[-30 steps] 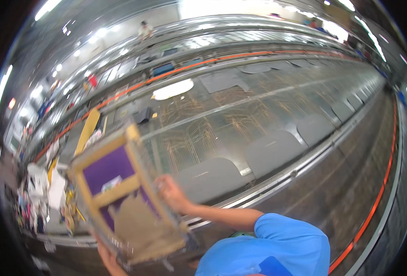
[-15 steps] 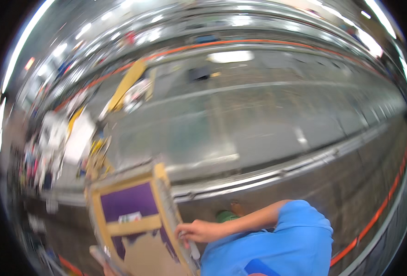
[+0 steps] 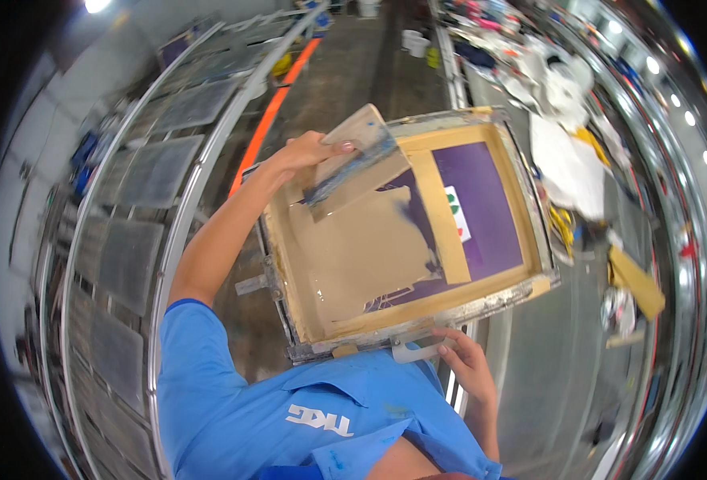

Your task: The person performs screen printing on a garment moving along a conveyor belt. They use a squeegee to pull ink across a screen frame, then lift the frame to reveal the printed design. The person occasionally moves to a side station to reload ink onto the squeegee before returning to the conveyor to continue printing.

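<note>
Dark floor point(image 3: 377, 60) separates one metal rack point(image 3: 184, 240), left, from one long table point(image 3: 545, 336), right. One frame point(image 3: 465, 306) bearing beige paint point(image 3: 353, 248) is near the blue shirt point(image 3: 265, 408). The left hand point(image 3: 309, 152) grips one scraper point(image 3: 365, 152) over its far left part; the right hand point(image 3: 469, 364), fingers narrow, pinches one white piece point(image 3: 414, 353), probably a handle, at its near edge.

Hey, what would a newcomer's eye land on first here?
Probably the big frame in the middle, with its bright purple panel on the right and beige paste spread on the left. Next, the blue-stained scraper held in the left hand over the frame's upper left; the right hand is at a pale handle on the near edge. A vivid orange floor stripe shows at upper left.
</note>
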A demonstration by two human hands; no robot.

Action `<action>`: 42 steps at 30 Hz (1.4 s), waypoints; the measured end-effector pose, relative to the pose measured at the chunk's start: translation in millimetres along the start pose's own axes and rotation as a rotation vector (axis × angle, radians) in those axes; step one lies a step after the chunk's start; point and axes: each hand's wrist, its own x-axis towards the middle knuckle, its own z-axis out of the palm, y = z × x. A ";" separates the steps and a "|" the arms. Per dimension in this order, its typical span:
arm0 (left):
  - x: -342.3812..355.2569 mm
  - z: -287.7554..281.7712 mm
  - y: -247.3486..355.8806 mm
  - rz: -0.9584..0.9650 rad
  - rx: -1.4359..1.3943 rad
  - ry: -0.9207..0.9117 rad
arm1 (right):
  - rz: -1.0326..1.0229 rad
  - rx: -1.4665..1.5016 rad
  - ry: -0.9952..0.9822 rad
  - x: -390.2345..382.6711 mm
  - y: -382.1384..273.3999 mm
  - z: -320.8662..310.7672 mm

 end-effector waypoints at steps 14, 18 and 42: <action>137.3 -90.0 -52.6 -0.109 -0.120 0.211 | -0.575 -0.873 -0.184 310.9 -233.6 -31.9; 181.7 -126.4 -63.0 -0.158 -0.058 0.236 | -0.785 -0.838 -0.164 397.6 -245.9 -17.2; 546.3 -252.7 -8.5 0.084 0.029 0.219 | -0.648 -1.585 -0.568 942.8 -374.3 -32.0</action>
